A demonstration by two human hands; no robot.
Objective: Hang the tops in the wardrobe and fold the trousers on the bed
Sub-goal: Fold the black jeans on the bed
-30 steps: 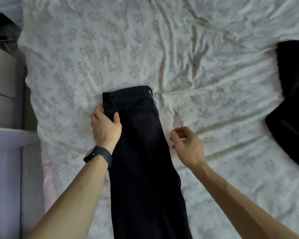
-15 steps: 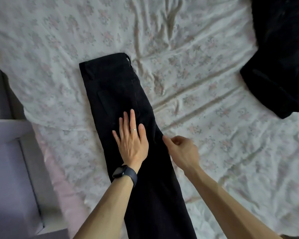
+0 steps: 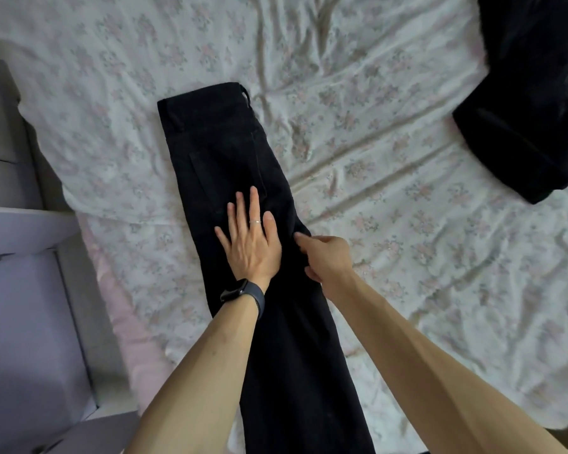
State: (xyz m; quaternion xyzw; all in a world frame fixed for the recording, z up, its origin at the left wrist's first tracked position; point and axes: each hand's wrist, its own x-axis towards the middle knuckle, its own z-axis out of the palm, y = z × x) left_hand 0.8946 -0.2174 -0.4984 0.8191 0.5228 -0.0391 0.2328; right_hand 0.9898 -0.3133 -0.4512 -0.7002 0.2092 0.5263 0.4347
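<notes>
Black trousers (image 3: pixel 217 152), folded lengthwise, lie on the bed (image 3: pixel 407 224) near its left edge, waistband at the far end. Left hand (image 3: pixel 248 244) lies flat on the seat, fingers (image 3: pixel 254 204) straight and slightly spread. Right hand (image 3: pixel 328 253) sits at the trousers' right edge, fingers curled, apparently pinching the fabric. Another dark garment (image 3: pixel 532 109) lies toward the far right.
</notes>
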